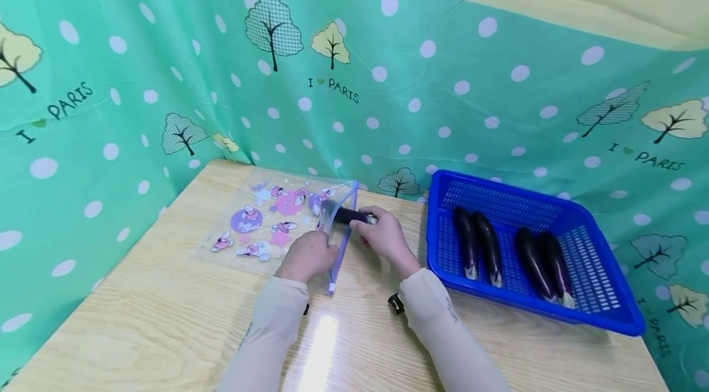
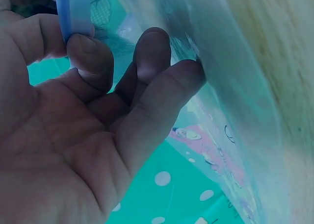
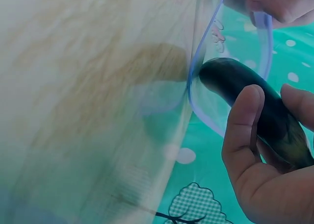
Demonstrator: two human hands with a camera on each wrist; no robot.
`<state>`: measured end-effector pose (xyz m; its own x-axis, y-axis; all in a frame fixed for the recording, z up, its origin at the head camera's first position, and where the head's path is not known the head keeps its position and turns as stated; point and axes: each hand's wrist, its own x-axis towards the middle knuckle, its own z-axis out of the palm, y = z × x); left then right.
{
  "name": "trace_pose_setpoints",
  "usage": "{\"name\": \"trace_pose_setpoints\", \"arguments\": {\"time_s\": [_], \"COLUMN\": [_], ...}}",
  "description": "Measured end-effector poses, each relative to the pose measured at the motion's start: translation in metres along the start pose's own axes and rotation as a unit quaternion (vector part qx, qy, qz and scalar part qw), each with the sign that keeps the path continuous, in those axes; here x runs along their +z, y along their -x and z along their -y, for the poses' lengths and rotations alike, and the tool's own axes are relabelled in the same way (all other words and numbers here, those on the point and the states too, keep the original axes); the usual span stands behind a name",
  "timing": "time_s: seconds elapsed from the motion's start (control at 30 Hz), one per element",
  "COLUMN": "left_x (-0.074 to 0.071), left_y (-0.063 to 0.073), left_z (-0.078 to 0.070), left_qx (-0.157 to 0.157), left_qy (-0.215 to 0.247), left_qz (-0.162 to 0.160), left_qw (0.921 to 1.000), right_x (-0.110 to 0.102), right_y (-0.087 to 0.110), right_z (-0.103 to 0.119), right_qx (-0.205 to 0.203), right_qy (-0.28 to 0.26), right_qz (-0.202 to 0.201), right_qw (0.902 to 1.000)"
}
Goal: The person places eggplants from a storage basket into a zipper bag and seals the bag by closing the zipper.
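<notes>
A clear zipper bag (image 1: 260, 207) printed with pink and purple cartoon figures lies on the table, its purple-edged mouth facing right. My left hand (image 1: 311, 255) pinches the upper edge of that mouth between thumb and finger and lifts it apart from the lower edge. In the left wrist view the blue zipper strip (image 2: 76, 13) sits in the pinch. My right hand (image 1: 386, 236) grips a dark eggplant (image 1: 348, 215) near its stem end. The eggplant's blunt tip is inside the bag opening, as the right wrist view also shows.
To the right stands a blue plastic basket (image 1: 554, 200) holding several eggplants (image 1: 487, 247) in two pairs. Behind the wooden table (image 1: 166, 293) hangs a green dotted curtain (image 1: 354, 96). The bag's zipper slider (image 1: 331, 287) sits at the near end of its mouth.
</notes>
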<state>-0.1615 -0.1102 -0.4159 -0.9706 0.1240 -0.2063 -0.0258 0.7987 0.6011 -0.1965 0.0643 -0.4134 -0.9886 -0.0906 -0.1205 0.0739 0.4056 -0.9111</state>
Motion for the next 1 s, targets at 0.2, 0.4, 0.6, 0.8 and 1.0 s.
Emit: {"name": "trace_pose_setpoints", "arguments": {"time_s": [0.2, 0.4, 0.6, 0.8, 1.0], "left_x": [0.000, -0.001, -0.002, 0.000, 0.001], "left_y": [0.001, 0.001, 0.002, 0.007, 0.011], "left_z": [0.000, -0.002, -0.003, -0.001, 0.000], "left_qx": [-0.002, 0.005, -0.007, -0.002, 0.008], "left_qy": [-0.010, -0.019, -0.003, 0.010, 0.010], "left_qz": [0.002, -0.001, 0.006, -0.002, -0.016], "left_qw": [0.9999, 0.9998, 1.0000, 0.9999, 0.9998], "right_x": [0.009, 0.015, 0.018, 0.023, 0.027], "right_y": [-0.012, -0.025, -0.036, -0.042, -0.046], "right_z": [0.000, 0.001, -0.002, -0.007, -0.005], "right_qx": [0.010, 0.043, 0.048, 0.031, 0.040], "right_qy": [-0.084, -0.187, -0.188, -0.130, -0.146], "right_qz": [-0.003, 0.011, 0.036, 0.049, 0.040], "right_qw": [0.9964, 0.9815, 0.9804, 0.9898, 0.9876]}}
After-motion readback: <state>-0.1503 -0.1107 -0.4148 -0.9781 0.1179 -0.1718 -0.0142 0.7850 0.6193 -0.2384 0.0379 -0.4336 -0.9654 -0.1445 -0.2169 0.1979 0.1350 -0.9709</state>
